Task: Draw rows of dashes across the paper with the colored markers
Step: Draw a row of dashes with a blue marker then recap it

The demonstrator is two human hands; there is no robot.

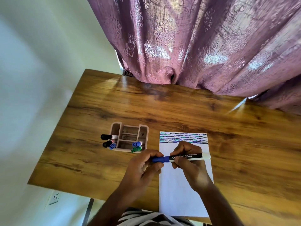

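Note:
A white sheet of paper (182, 193) lies on the wooden table, with several rows of blue, teal and black dashes (184, 137) across its top. I hold a blue whiteboard marker (192, 156) level above the paper. My right hand (189, 163) grips its black-and-white barrel. My left hand (145, 167) pinches the blue cap (158, 159) at the marker's left end. The cap sits against the barrel; I cannot tell whether it is fully seated.
A pink desk organizer (128, 136) stands left of the paper, holding black, blue and green markers (136, 146). A purple curtain (195, 46) hangs over the table's far edge. The table's (97, 103) left edge drops to a white wall with a socket (54, 198).

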